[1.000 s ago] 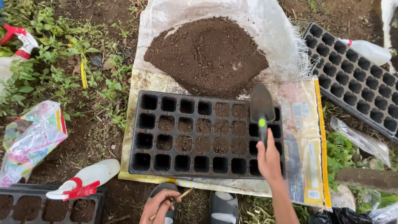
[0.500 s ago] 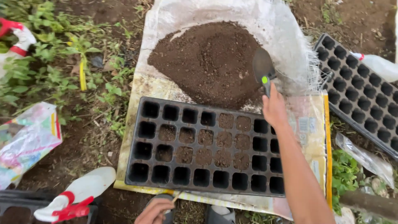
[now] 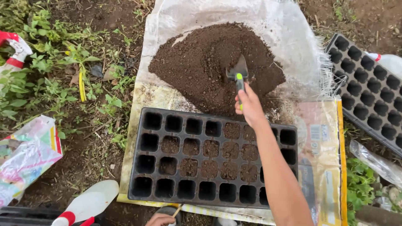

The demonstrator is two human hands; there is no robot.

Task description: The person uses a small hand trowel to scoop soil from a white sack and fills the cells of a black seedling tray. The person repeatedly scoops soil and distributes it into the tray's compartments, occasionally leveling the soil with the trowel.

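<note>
Right hand [image 3: 250,105] digs a small dark metal trowel with a green-tipped handle [image 3: 238,75] into a heap of dark brown soil [image 3: 201,62].

From the head camera: the right hand's fingers are closed around the trowel's handle, and the blade is stuck tip-down into the soil heap, which lies on a white woven sack [image 3: 289,37] spread on the ground. Just in front of the heap sits a black plastic seedling tray with many square cells [image 3: 144,167]; a block of its middle cells holds soil, and the forearm crosses its right side. At the bottom edge, the left hand [image 3: 160,219] is curled around a thin wooden stick [image 3: 177,210]. A second black cell tray [image 3: 368,96] lies to the right.
</note>
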